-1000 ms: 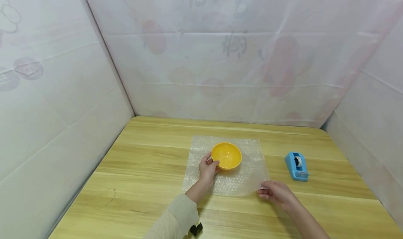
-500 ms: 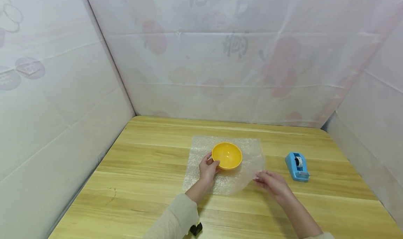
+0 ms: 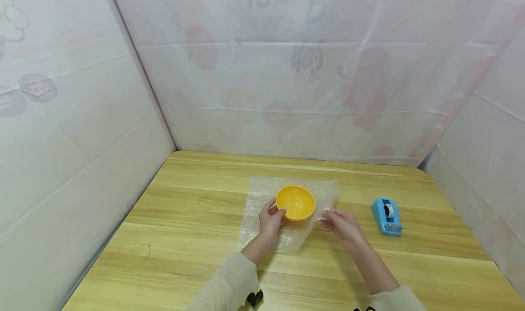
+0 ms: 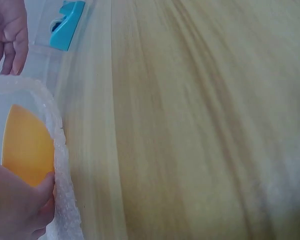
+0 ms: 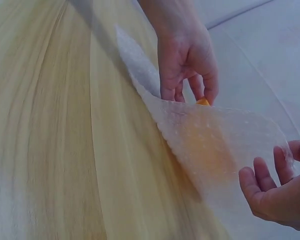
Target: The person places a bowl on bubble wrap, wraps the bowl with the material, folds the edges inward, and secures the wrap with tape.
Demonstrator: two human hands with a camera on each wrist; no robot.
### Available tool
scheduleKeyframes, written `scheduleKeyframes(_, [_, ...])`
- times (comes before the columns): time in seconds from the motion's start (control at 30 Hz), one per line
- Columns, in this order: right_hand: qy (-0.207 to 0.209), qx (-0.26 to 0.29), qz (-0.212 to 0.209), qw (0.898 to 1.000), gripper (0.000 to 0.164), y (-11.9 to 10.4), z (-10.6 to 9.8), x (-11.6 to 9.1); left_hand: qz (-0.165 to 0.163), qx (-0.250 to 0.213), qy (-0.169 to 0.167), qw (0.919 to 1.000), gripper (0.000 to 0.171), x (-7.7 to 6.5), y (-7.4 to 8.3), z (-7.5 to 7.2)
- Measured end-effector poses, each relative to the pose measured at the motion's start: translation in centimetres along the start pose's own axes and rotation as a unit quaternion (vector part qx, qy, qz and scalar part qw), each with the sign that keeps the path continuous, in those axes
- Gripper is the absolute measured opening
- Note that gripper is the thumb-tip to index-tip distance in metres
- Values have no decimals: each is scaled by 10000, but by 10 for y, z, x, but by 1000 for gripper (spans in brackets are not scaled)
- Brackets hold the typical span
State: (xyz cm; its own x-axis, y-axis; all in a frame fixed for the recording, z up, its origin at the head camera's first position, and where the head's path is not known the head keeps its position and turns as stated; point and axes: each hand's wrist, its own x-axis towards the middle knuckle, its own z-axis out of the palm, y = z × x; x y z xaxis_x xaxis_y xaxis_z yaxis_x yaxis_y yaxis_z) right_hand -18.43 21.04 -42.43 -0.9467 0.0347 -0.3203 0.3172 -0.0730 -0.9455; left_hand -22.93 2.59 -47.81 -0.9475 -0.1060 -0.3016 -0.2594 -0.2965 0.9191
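A yellow bowl (image 3: pixel 296 203) stands on a sheet of clear bubble wrap (image 3: pixel 256 211), its hollow facing up. My left hand (image 3: pixel 270 221) grips the bowl's near left side, thumb over the rim. My right hand (image 3: pixel 343 225) pinches the near right corner of the bubble wrap and holds it lifted beside the bowl. In the right wrist view, the raised bubble wrap (image 5: pixel 170 125) stands between that camera and the bowl, which shows blurred through it. The left wrist view has the bowl (image 4: pixel 27 145) with the left thumb on it.
A blue tape dispenser (image 3: pixel 387 216) with a roll of tape stands on the wooden table (image 3: pixel 184 220) to the right. A small black object (image 3: pixel 255 298) lies by the left sleeve. Pale printed cloth walls (image 3: pixel 262 97) enclose the table's back and sides.
My right hand has moved left and away from the near edge, folding the bubble wrap's near right corner up toward the bowl. The left hand and bowl have stayed in place.
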Motion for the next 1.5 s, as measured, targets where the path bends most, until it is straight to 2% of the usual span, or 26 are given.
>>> scheduleKeyframes(0.17, [188, 214, 46, 9996, 15, -3, 9, 8, -24, -36, -39, 10000, 54, -1, 0, 0])
scheduleKeyframes(0.37, [287, 452, -24, 9986, 23, -8, 20, 15, -3, -53, 9, 10000, 54, -4, 2, 0])
scheduleKeyframes(0.63, [561, 389, -90, 9976, 32, -10, 34, 24, -5, 115, -30, 9999, 54, -2, 2, 0])
scheduleKeyframes(0.93, [541, -147, -170, 9983, 44, -7, 41, 29, -4, 141, 11, 9999, 54, -1, 3, -2])
scheduleKeyframes(1.03, [476, -663, -342, 9961, 42, -4, 41, 29, 10, 148, -11, 9999, 54, 0, 3, -3])
scheduleKeyframes(1.1, [429, -1274, -724, 9883, 38, 1, 39, 29, 21, 158, -39, 9999, 54, 0, 2, -3])
scheduleKeyframes(1.17, [303, -1999, -1366, 9698, 32, 8, 37, 29, 36, 179, -74, 9998, 54, 1, 2, -3])
scheduleKeyframes(1.2, [219, -2382, -1762, 9548, 29, 12, 36, 29, 38, 186, -90, 9998, 54, 1, 2, -4])
scheduleKeyframes(1.23, [139, -2774, -2206, 9350, 26, 16, 35, 28, 43, 230, -102, 9997, 54, 1, 2, -4])
scheduleKeyframes(1.3, [-19, -3490, -3123, 8836, 23, 25, 33, 28, 45, 332, -103, 9994, 52, 1, 3, -6])
scheduleKeyframes(1.33, [-91, -3819, -3526, 8543, 23, 29, 32, 29, 26, 366, -86, 9993, 52, 1, 4, -7])
scheduleKeyframes(1.4, [-131, -4399, -4135, 7971, 23, 36, 30, 30, 38, 482, -16, 9988, 51, 2, 8, -9])
scheduleKeyframes(1.43, [-129, -4631, -4307, 7745, 24, 39, 30, 30, 53, 546, 30, 9985, 50, 2, 10, -11])
scheduleKeyframes(1.5, [-137, -4965, -4469, 7440, 27, 45, 29, 31, 118, 660, 116, 9977, 50, 6, 14, -16])
